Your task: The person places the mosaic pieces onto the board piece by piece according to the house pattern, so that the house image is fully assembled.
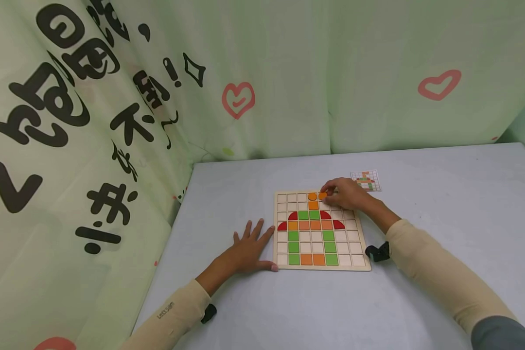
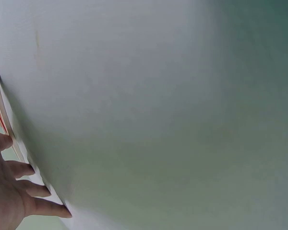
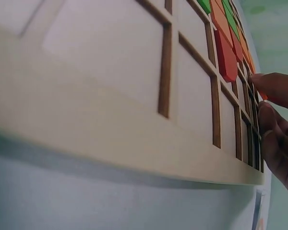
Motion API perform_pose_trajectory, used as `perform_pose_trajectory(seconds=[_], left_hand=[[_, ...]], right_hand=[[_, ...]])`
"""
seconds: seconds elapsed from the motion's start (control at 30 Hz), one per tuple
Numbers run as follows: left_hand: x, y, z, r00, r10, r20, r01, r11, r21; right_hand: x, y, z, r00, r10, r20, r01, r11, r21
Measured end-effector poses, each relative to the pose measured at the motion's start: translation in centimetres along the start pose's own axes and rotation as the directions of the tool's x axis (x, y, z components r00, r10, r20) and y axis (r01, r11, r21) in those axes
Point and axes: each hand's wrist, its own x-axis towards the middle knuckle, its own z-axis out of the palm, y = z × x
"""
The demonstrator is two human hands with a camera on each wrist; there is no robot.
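A wooden grid board (image 1: pixel 323 268) lies on the table, partly filled with coloured pieces. At its top row my right hand (image 1: pixel 349 193) pinches an orange piece (image 1: pixel 323 196) between thumb and fingers, beside a rounded orange piece (image 1: pixel 312 197) set in the grid. In the right wrist view, most of the pinched piece is hidden by the fingertips (image 3: pixel 266 111). My left hand (image 1: pixel 250 251) rests spread at the board's left edge, thumb by the lower left corner. Red quarter-round pieces (image 1: pixel 339 224), green squares (image 1: pixel 293 247) and orange squares (image 1: pixel 318 259) fill other cells.
Behind the board's right side lies a small pattern card (image 1: pixel 371 180), partly covered by my right hand. Pale tablecloth (image 1: pixel 446 218) surrounds the board. A light green curtain (image 1: pixel 284 87) with hearts and black lettering hangs behind and to the left.
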Motion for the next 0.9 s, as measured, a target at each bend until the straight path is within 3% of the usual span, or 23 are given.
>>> perform_pose_trajectory(seconds=[0.57, 0.7, 0.9], left_hand=[[0.4, -0.2, 0.0, 1.000, 0.000, 0.012, 0.000, 1.000, 0.013], [0.3, -0.2, -0.1, 1.000, -0.006, 0.020, 0.005, 1.000, 0.022], [0.1, -0.1, -0.5, 0.999, -0.027, 0.036, 0.026, 0.999, 0.044]], right_hand=[[-0.2, -0.2, -0.2, 1.000, 0.016, -0.006, -0.016, 0.999, -0.040], [-0.9, -0.6, -0.5, 0.999, 0.035, -0.003, -0.035, 0.998, -0.048], [-2.8, -0.8, -1.4, 1.000, 0.001, -0.004, -0.001, 0.995, -0.095]])
